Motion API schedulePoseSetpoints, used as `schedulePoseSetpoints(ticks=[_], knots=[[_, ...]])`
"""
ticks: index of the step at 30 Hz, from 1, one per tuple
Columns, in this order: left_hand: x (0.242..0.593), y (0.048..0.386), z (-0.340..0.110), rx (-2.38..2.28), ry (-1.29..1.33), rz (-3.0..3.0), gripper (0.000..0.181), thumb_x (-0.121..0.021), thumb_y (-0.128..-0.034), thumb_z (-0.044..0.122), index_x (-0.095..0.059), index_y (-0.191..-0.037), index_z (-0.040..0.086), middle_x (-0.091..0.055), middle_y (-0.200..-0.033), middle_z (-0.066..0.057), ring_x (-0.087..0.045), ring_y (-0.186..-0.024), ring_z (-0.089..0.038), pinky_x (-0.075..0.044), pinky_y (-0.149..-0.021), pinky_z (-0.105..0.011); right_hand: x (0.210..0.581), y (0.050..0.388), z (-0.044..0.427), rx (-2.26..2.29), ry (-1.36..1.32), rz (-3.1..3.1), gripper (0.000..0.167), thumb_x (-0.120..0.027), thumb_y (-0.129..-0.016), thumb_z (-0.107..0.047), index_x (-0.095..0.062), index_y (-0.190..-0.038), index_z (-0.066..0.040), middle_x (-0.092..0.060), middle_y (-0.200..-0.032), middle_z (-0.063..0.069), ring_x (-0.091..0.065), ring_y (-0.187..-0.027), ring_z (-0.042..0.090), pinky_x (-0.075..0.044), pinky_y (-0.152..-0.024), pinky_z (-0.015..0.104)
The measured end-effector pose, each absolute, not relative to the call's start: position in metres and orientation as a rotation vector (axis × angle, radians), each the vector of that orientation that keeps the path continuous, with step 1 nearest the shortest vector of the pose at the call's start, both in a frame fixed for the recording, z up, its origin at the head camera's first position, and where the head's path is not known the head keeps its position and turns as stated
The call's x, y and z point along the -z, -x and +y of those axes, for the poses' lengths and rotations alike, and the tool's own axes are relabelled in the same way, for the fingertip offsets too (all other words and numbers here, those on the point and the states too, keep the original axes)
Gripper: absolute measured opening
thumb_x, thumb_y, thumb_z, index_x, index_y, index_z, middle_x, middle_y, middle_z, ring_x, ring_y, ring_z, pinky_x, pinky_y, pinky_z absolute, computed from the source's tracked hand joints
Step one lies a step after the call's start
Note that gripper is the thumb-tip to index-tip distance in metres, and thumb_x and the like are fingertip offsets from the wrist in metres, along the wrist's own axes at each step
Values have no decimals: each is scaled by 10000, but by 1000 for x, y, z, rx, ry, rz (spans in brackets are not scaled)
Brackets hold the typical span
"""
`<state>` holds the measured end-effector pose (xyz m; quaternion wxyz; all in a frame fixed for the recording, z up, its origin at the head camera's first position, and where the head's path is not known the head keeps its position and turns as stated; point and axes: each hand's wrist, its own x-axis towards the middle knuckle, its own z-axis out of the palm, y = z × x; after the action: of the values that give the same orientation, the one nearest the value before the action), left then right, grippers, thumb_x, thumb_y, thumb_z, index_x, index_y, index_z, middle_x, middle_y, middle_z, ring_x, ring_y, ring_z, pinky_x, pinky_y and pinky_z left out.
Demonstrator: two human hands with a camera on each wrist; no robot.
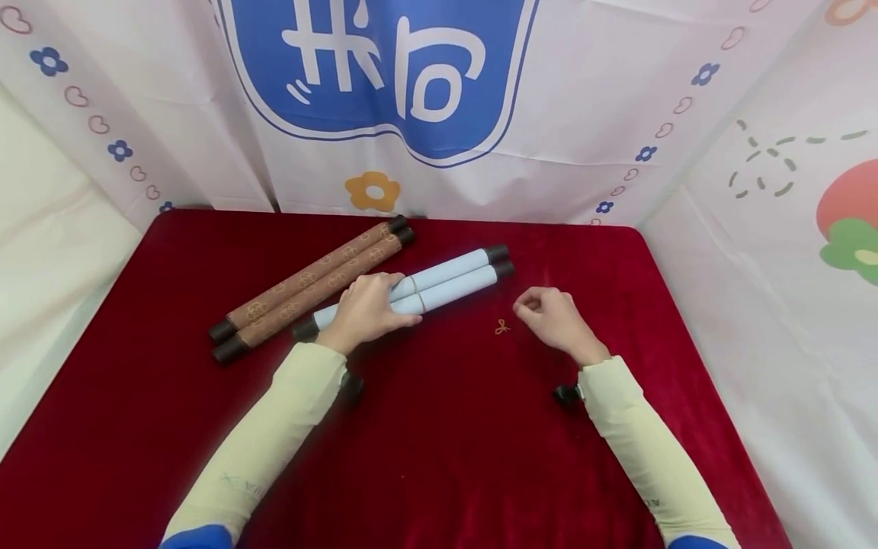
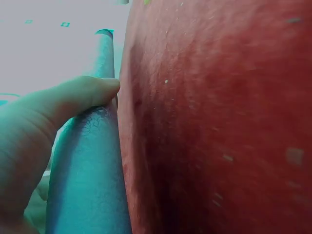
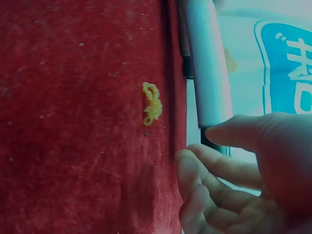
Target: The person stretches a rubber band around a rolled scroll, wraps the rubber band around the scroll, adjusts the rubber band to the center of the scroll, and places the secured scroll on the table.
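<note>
Left fingers [image 1: 389, 280] grip blue rolls [image 1: 453, 290], apparently both.

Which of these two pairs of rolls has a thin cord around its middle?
The light blue pair, gripped by the left hand: a tan cord crosses it. The brown patterned pair shows none.

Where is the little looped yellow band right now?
In the head view, the looped yellow band lies on the red cloth, right of centre, just left of the right hand and below the light-blue rolls' right ends.
</note>
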<state>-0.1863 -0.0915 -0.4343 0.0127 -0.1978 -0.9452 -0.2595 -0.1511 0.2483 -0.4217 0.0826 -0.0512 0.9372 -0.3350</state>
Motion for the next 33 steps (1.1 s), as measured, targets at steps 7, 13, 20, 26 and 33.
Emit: schedulePoseSetpoints(ticks=[7,13,20,26,33], knots=[[434,208,-76,780,583,-2985,641,-933,-745,478,-723,-1210,89,-643,-815,-54,-582,-704,-227,-439,-527,-362,433,153,237,894,346,2827,119,-725,-988,-141,-783,-1042,-52,-786,-930,79,-720,-823,180,-597,-749,352],[436,216,-67,809,550,-3000,559,-932,-749,475,-720,-1102,98,-634,-799,-57,-575,-701,-237,-442,-541,-374,438,151,230,851,437,2859,88,-766,-953,-95,-789,-998,-23,-777,-889,81,-709,-759,148,-584,-700,307],[444,219,-65,764,531,-3022,649,-933,-753,477,-726,-1221,77,-662,-867,-67,-589,-744,-239,-467,-558,-391,438,147,223,756,486,2940,45,-780,-938,-85,-816,-943,-60,-728,-890,61,-673,-759,132,-562,-689,288],[444,219,-60,727,534,-3058,769,-918,-784,478,-677,-1365,36,-714,-1112,-124,-642,-894,-257,-561,-683,-480,437,145,221,705,479,2970,56,-757,-926,-43,-806,-914,-67,-709,-867,56,-645,-740,144,-555,-685,298],[437,208,-57,472,649,-2921,670,-884,-810,527,-709,-1220,26,-711,-1062,-137,-703,-917,-301,-601,-709,-491,432,147,220,806,456,2929,40,-739,-943,-62,-766,-938,-32,-743,-903,82,-703,-768,152,-598,-709,306]])
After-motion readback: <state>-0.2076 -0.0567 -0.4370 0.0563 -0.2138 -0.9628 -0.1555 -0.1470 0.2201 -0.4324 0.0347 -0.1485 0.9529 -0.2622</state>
